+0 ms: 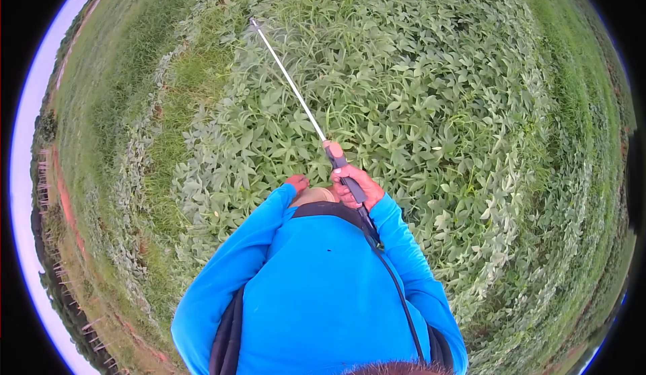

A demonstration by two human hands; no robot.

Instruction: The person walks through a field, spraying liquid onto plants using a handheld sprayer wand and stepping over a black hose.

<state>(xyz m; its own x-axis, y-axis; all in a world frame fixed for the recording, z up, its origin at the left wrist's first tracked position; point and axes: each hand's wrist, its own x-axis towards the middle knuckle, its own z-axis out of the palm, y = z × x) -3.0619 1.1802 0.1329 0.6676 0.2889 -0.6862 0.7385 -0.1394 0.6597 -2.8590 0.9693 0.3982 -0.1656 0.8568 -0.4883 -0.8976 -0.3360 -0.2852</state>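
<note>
My right hand (356, 186) is wrapped round the dark handle of a spray wand (293, 82). The wand's pale metal tube points up and to the left over the leafy plants (431, 106), with its nozzle at the far end and a faint mist beside it. A black hose (397, 277) runs from the handle down along my blue shirt. My left hand (298, 183) is near my waist at the end of the blue sleeve; its fingers are too small and partly hidden to make out.
Dense green plants surround me on all sides, with grass (195, 72) among them at the left. At the far left are a reddish dirt track (67, 203), fence posts and trees. Dark straps show at both sides of my body.
</note>
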